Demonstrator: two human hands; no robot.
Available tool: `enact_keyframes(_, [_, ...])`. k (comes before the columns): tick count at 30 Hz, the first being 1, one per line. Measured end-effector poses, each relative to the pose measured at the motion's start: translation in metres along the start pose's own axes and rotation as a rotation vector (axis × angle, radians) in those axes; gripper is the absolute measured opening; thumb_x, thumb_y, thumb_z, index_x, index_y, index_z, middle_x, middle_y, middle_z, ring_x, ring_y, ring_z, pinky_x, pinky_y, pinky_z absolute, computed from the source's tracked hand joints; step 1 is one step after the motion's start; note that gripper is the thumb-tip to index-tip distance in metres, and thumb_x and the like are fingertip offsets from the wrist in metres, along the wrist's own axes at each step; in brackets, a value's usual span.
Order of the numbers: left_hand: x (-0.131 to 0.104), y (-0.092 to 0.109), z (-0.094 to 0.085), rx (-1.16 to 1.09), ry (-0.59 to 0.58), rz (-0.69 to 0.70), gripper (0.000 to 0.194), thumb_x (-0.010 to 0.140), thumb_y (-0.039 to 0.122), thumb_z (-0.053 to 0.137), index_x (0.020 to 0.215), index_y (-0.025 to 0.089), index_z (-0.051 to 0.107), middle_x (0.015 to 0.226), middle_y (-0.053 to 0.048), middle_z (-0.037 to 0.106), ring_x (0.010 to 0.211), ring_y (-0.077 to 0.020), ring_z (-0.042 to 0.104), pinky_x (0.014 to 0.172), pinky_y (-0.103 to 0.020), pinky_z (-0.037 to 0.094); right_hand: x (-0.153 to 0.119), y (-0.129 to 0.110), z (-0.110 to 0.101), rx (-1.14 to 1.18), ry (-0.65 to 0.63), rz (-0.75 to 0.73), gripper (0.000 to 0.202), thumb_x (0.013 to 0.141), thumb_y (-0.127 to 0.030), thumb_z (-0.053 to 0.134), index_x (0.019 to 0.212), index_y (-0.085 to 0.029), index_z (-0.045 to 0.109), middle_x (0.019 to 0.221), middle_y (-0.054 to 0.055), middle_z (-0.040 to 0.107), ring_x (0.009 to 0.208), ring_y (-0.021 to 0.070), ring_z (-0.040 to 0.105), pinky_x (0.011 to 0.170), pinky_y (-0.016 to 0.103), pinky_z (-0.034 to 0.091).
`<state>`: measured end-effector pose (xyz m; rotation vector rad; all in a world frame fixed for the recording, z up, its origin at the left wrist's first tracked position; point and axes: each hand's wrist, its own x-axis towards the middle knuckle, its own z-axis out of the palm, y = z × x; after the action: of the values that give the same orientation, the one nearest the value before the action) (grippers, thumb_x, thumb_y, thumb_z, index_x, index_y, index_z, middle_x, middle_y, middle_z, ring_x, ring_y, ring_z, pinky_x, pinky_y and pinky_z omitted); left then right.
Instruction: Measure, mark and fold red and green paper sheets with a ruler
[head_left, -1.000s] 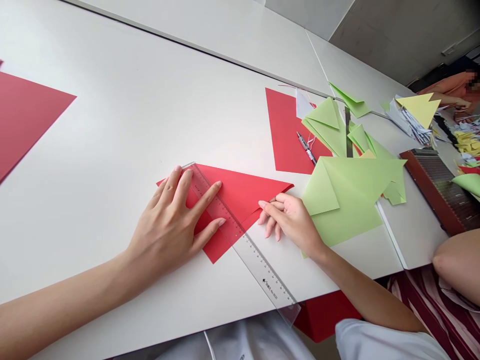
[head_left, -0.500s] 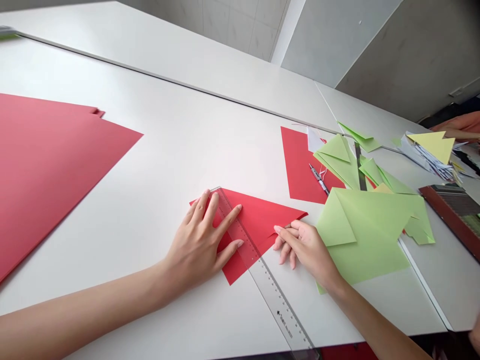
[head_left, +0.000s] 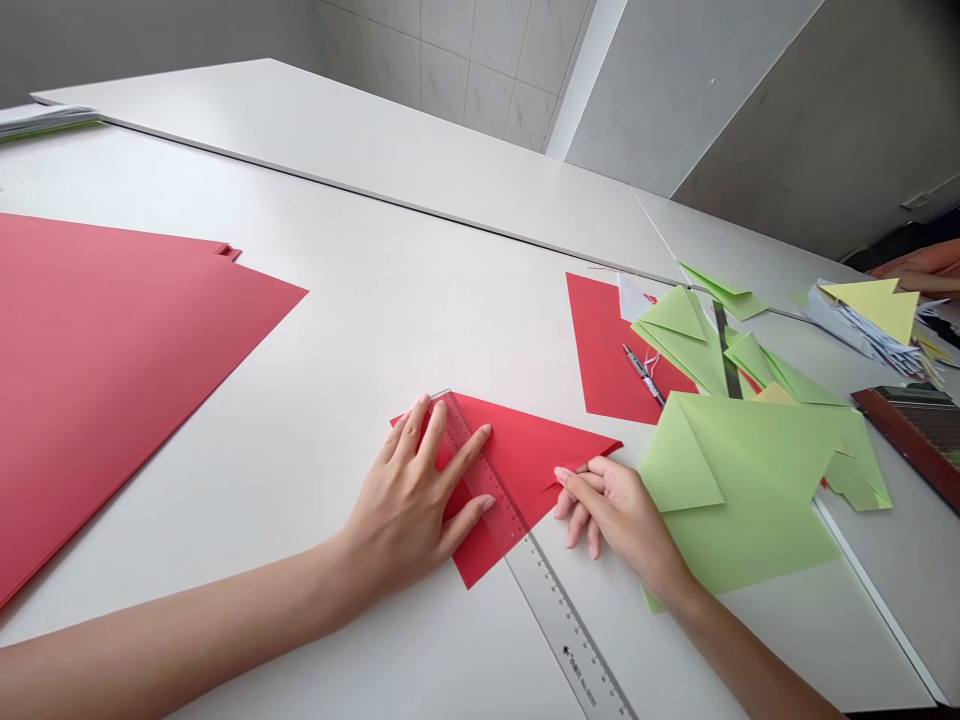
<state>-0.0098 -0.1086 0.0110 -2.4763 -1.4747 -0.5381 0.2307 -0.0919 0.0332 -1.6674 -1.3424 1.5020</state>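
Observation:
A folded piece of red paper (head_left: 536, 440) lies on the white table, a clear plastic ruler (head_left: 551, 595) crossing it at a slant and running toward the near edge. With fingers spread, my left hand (head_left: 416, 480) presses the ruler's upper end down on the paper. My right hand (head_left: 611, 510) is at the paper's right-hand lower edge, thumb and forefinger closed on it in a pinch. Whether a small tool is also between those fingertips is hidden.
Large red sheets (head_left: 112, 370) are stacked at left. On the right lie another red sheet (head_left: 607, 350), a pen (head_left: 643, 373), light green folded papers (head_left: 750, 480), a paper pile with yellow pieces (head_left: 874, 305) and a dark red-edged object (head_left: 915, 440). A person's arm (head_left: 922, 270) shows far right.
The camera view has tilted slightly, so everything sits lower in the picture. Both hands, the ruler and the red paper keep nearly the same positions relative to one another.

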Motion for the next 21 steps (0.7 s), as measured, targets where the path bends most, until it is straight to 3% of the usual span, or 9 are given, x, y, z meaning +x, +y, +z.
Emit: enact_keyframes(21, [0.0010, -0.0018, 0.0009, 0.003, -0.011, 0.005, 0.058, 0.096, 0.051, 0.044, 0.143, 0.018, 0.051, 0.142, -0.029, 0.038, 0.132, -0.0500, 0.045, 0.097, -0.061, 0.050, 0.0013, -0.0007, 0.0002, -0.017, 0.000, -0.011, 0.043, 0.087, -0.057, 0.064, 0.075, -0.018, 0.051, 0.065, -0.002, 0.066, 0.047, 0.0107, 0.065, 0.033, 0.016, 0.039])
